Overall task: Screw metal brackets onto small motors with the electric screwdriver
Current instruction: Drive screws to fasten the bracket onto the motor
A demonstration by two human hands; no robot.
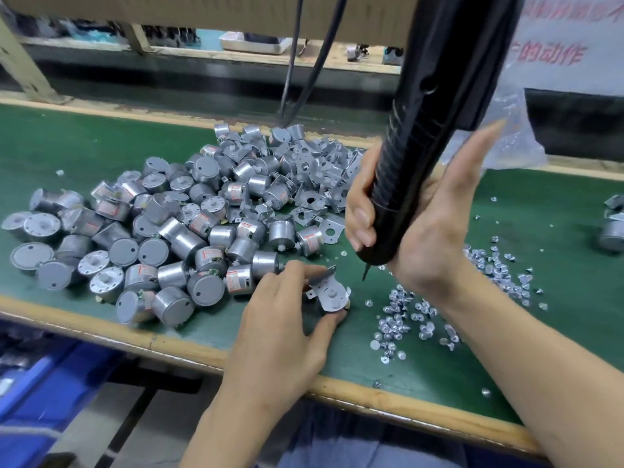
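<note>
Green matting (pixel 84 143) covers the bench; on it the left hand (pixel 280 319) pinches a small motor (pixel 332 292) under a metal bracket (pixel 322 300), thumb and fingers curled round it. The right hand (pixel 418 224) is wrapped about the tilted electric screwdriver (pixel 415 157), bit just above the bracket's right. Loose motors (pixel 152 238) heap leftward, screws (pixel 415 319) scatter rightward

At one o'clock, a white sheet (pixel 574 32) bears red Chinese characters: "的动作" is legible, the line above blurred. Red-and-white labels on the motors (pixel 174 231) are too small to read.
</note>
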